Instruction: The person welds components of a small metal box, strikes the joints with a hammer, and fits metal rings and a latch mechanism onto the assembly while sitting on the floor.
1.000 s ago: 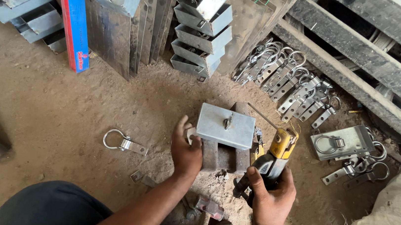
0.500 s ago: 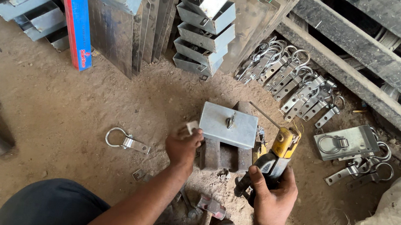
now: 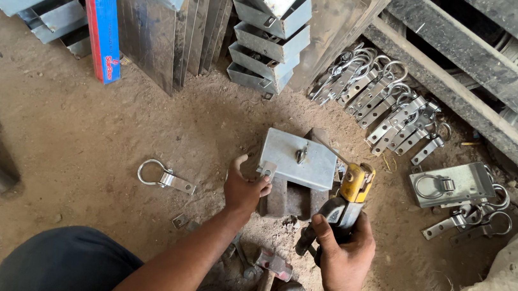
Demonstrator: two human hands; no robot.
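Lying on the dirt floor (image 3: 79,146) at centre, a flat rectangular galvanised steel plate (image 3: 299,159) with a small latch fitting on top rests across dark metal blocks (image 3: 288,200). The left hand (image 3: 245,189) pinches a small steel tab at the plate's near-left corner, fingers closed on it. Just right, the right hand (image 3: 344,254) is wrapped tight around a yellow-headed black-handled riveting tool (image 3: 346,203), its head touching the plate's near-right edge.

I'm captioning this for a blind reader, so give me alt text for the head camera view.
Seen from above, a person's left hand grips the edge of a flat galvanised metal plate resting on a block on the dirt floor, while the right hand holds a yellow-headed hand tool beside it. Ringed metal latches lie around.
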